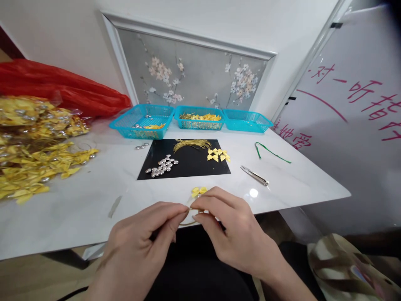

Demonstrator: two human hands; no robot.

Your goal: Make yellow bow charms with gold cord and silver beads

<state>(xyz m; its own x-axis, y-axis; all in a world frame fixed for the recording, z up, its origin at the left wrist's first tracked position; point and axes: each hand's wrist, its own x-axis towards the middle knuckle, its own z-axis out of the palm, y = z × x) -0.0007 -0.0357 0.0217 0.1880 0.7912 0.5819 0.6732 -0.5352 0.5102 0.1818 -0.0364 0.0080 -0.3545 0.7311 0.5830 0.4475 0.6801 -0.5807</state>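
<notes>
Just over the table's front edge, both hands hold a thin gold cord (188,224), which hangs in a small loop beneath the fingertips. My left hand (147,234) is closed, thumb and forefinger pinching the cord. Close beside it, my right hand (232,230) grips the cord between its fingertips, which partly hide it. A yellow ribbon bow (198,191) is right behind my right fingers, and something small and shiny below it is partly covered. Further back, a black mat (191,167) carries silver beads (163,166), gold cords (191,144) and yellow bows (218,154).
Tweezers (254,175) and a green ribbon (272,153) lie at the right. Three blue baskets (138,133) line the back. Bagged yellow bows (40,163) and a red bag (62,85) fill the left. A whiteboard (354,167) stands at the right.
</notes>
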